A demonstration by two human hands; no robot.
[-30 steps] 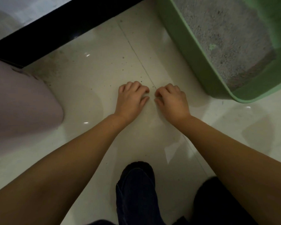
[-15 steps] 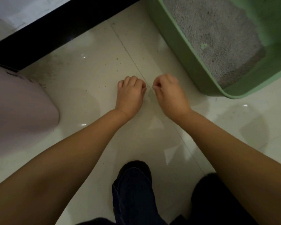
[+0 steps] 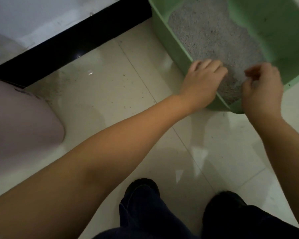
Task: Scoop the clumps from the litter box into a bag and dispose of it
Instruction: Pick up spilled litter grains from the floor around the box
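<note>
A: Where are the hands?
B: Both reach over the near corner of the green litter box (image 3: 171,47), far right on the floor (image 3: 110,94). The left hand (image 3: 201,83) has bent fingers over the gray litter (image 3: 212,37).
A: Holding anything?
B: I cannot tell. The right hand (image 3: 262,90) is blurry, fingers curled.

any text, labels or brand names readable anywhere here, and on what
No readable text anywhere in the view.
Pale pink rounded plastic container: a small dark mark near its upper edge, too blurred to read.
Green plastic litter box: no label or brand visible on its walls.
White wall and black baseboard: only scuffs, no writing.
</note>
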